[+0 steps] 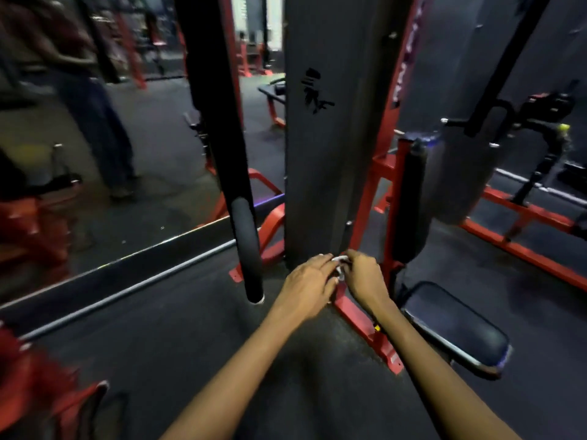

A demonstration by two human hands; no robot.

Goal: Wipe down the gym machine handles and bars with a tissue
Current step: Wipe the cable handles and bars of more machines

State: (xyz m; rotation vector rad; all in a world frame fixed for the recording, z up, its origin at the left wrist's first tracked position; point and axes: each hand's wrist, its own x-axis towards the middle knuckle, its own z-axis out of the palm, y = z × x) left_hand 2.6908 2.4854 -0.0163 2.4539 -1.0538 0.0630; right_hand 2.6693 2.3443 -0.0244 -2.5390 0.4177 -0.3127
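Both hands grip one small crumpled white tissue (340, 265) between them — left hand (309, 282) w/ fingers stretched fwd and tips on the tissue's left side, right hand (363, 277) curled over it from the right, pinching it. The tissue sits low, just in front of the foot of the tall dark grey weight-stack shroud (320, 138), beside the red steel upright frame (378, 173); most of it is hidden by the fingers. Left of the hands hangs a black foam-padded handle bar (249, 252), its end near the dark rubber floor (178, 328). Right of the hands, close by, is a black padded seat w/ chrome edge (457, 328); behind it stands a black cylindrical roller pad (409, 204). Far left — a blurred person standing (92, 100), and red machine parts at the near-left corner, too blurred to identify.
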